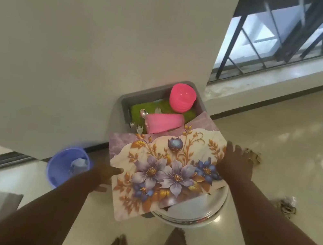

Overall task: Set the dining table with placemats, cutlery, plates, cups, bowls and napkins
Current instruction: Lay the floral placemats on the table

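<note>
Both hands hold the floral placemat: the left hand grips its left edge and the right hand lies flat on its right edge, fingers apart. I think the placemat, resting tilted over the stack of plates and the grey bin on the floor, could slip or drag a plate when lifted. It looks thin, stiff and glossy, with purple flowers.

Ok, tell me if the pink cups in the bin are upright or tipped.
Tipped: the cups lie stacked on their side across the green cloth in the bin.
</note>
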